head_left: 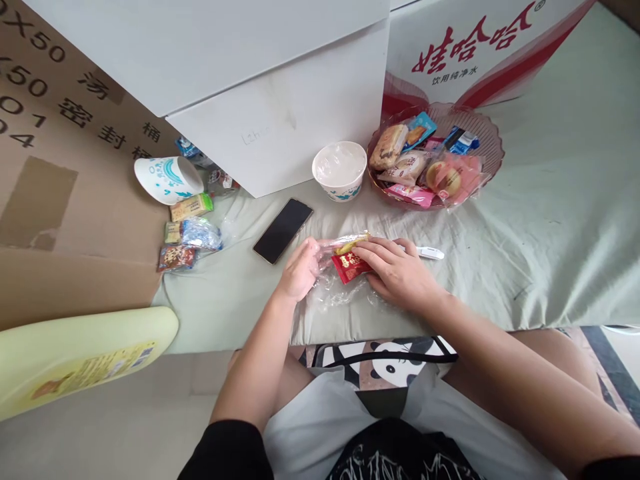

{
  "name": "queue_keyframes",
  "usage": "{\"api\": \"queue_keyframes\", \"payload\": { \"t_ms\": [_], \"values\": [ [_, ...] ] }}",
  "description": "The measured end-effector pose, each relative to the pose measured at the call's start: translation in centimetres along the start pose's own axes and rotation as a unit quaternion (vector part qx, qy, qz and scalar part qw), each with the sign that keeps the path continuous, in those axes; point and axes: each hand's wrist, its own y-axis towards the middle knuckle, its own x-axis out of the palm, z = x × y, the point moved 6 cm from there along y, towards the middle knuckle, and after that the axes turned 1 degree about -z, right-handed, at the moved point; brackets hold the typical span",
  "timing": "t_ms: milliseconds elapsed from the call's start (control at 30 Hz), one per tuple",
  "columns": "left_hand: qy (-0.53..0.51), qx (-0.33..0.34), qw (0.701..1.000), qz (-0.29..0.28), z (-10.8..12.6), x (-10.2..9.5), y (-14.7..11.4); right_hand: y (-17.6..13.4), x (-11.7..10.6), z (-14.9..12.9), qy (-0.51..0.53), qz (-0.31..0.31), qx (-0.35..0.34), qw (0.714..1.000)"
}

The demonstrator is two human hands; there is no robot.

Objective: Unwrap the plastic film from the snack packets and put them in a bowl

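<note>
A red snack packet (pixel 350 265) with gold lettering lies at the front of the cloth-covered table, a yellow-wrapped piece (pixel 353 245) just behind it. Clear plastic film (pixel 336 293) spreads around and under both. My left hand (pixel 300 270) is closed, pinching the film's left edge. From the right, my right hand (pixel 403 275) holds the red packet's right end, thumb at the near side and fingers over the top; its fingertips are partly hidden. A slim white pen-like tool (pixel 431 253) pokes out beyond my right fingers, the rest of it covered.
Behind my hands are a dark phone (pixel 283 231), a paper bowl (pixel 339 175) with clear film inside, and a pink glass bowl (pixel 493 143) of packaged snacks. At left, a tipped paper bowl (pixel 167 179) and several snack packets (pixel 193 233) lie against a cardboard box (pixel 100 200). White boxes (pixel 280 120) stand behind.
</note>
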Motion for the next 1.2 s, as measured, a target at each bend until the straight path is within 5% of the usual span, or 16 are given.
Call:
{"api": "queue_keyframes", "payload": {
  "t_ms": [267, 533, 700, 967, 1200],
  "values": [
    [-0.212, -0.121, 0.97, -0.002, -0.7, 2.8, -0.9, -0.1, -0.4, 0.3, 0.028, 0.033, 0.014, 0.999],
    [-0.146, -0.147, 0.974, 0.094, -1.5, 1.3, 0.0, -0.3, -0.8, 0.6, 0.037, 0.055, 0.004, 0.998],
    [-0.068, -0.121, 0.985, 0.1, -0.7, 0.7, 0.2, -0.2, -0.7, 0.5, 0.05, 0.057, 0.005, 0.997],
    [0.138, -0.028, 0.989, -0.055, -1.0, 2.0, 0.0, 0.0, -0.7, 1.2, 0.149, 0.081, 0.061, 0.984],
    [0.169, 0.005, 0.981, -0.097, -1.5, 2.5, 0.0, 0.2, 0.1, 0.5, 0.165, 0.022, 0.07, 0.984]
  ]
}}
